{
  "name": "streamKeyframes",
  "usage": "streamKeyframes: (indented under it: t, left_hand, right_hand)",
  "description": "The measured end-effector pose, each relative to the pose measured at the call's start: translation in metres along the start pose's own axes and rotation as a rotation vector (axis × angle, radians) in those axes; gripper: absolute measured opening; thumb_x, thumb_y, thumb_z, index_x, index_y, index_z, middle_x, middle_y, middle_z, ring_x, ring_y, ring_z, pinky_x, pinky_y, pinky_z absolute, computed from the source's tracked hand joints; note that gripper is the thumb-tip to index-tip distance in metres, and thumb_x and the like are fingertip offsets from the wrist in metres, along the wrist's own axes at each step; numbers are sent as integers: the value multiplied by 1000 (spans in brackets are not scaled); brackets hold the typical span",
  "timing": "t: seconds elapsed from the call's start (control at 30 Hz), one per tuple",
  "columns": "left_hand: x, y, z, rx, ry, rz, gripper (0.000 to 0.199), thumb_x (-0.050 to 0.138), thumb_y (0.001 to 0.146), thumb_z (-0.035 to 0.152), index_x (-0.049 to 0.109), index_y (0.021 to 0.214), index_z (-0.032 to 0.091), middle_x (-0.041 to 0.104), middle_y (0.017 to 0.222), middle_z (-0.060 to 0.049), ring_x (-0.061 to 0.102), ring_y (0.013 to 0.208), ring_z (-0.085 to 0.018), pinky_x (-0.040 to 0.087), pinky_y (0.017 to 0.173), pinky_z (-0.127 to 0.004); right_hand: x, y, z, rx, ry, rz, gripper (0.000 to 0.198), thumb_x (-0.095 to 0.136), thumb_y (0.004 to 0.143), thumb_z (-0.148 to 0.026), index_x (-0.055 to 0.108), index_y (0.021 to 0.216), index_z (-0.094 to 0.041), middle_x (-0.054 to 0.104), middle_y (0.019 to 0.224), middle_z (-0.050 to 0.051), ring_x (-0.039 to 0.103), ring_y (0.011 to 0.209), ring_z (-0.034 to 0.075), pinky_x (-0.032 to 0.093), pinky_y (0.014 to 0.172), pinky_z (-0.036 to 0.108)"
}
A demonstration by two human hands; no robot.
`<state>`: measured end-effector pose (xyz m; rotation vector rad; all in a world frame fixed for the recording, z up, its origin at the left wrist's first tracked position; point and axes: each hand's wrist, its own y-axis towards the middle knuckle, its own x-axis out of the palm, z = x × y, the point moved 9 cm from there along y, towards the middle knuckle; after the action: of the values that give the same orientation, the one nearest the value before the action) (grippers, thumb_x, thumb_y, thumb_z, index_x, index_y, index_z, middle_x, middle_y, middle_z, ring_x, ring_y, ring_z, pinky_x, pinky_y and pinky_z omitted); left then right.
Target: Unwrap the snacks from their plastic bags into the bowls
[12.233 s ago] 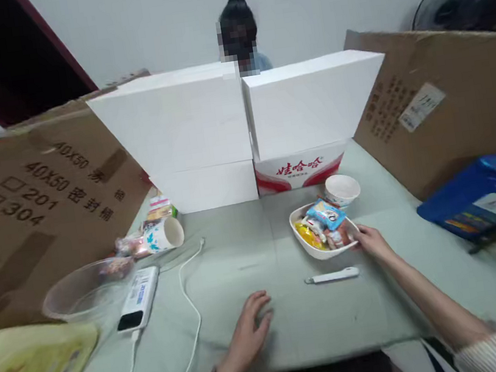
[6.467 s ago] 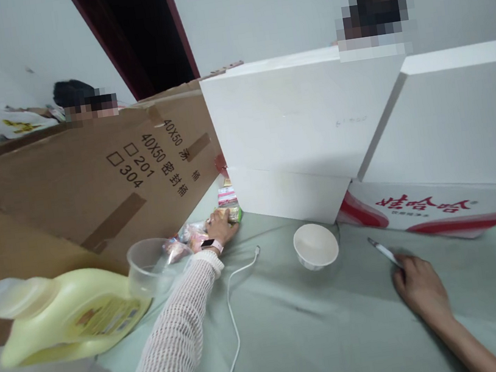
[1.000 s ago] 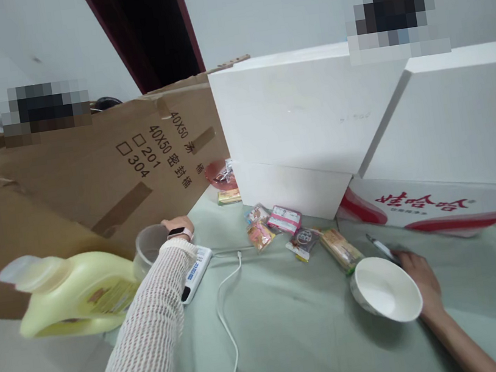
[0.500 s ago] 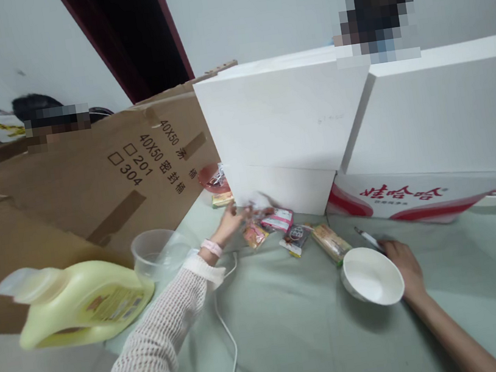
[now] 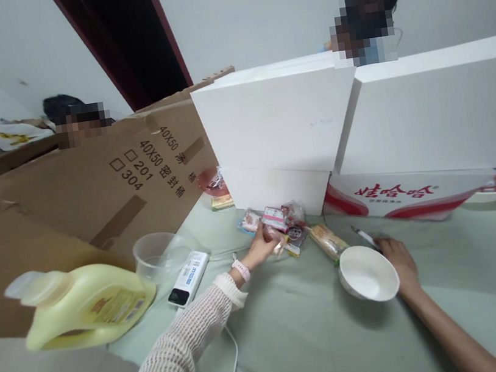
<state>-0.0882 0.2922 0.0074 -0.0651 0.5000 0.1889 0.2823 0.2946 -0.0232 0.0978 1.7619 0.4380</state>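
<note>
Among several small snack packets beside the white box, my left hand (image 5: 262,247) is closed on a small snack packet (image 5: 275,236) with a pinkish, clear wrapper, partly covered by my fingers. Around it lie a pink-and-white packet (image 5: 273,218), a blue-edged packet (image 5: 250,221) and a dark packet (image 5: 296,234). A long wrapped snack (image 5: 327,242) rests farther right. My right hand (image 5: 397,258) lies on the table against the right side of a white bowl (image 5: 368,274), its fingers curled over a white pen (image 5: 364,237) whose dark tip points away from me.
White boxes (image 5: 276,126) and a cardboard panel (image 5: 134,165) wall off the far side. At left are a yellow jug (image 5: 89,304), a clear plastic tub (image 5: 154,254) and a white power bank (image 5: 190,278) with a cable. Two people sit beyond the boxes.
My left hand has moved right and closer to me, from the far packets onto the packet it now grips. The blue-edged packet and power bank have come into view. My right hand stays by the bowl.
</note>
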Motion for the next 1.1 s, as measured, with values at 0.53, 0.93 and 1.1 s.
streamKeyframes:
  t: [0.53,0.93,1.1]
  left_hand:
    - [-125,122,-16,-47,861,302,36,55,88,32,51,120,17,52,124,-9,55,107,-24,47,88,-46]
    - [-117,91,-38,-104,1037,165,50,51,81,26,46,127,6,46,132,-24,35,126,-36,17,106,-51]
    - [-138,88,-39,-228,956,198,59,59,75,34,43,127,10,49,127,-23,45,117,-36,36,92,-46]
  right_hand:
    - [6,0,6,10,28,6,33,38,78,-25,59,101,-14,62,88,12,56,83,25,46,73,35]
    - [6,0,9,18,8,-38,31,39,79,-25,58,102,-15,61,91,13,54,86,27,46,76,37]
    - [4,1,6,26,17,-30,32,39,79,-23,58,102,-14,61,90,14,53,85,27,46,74,38]
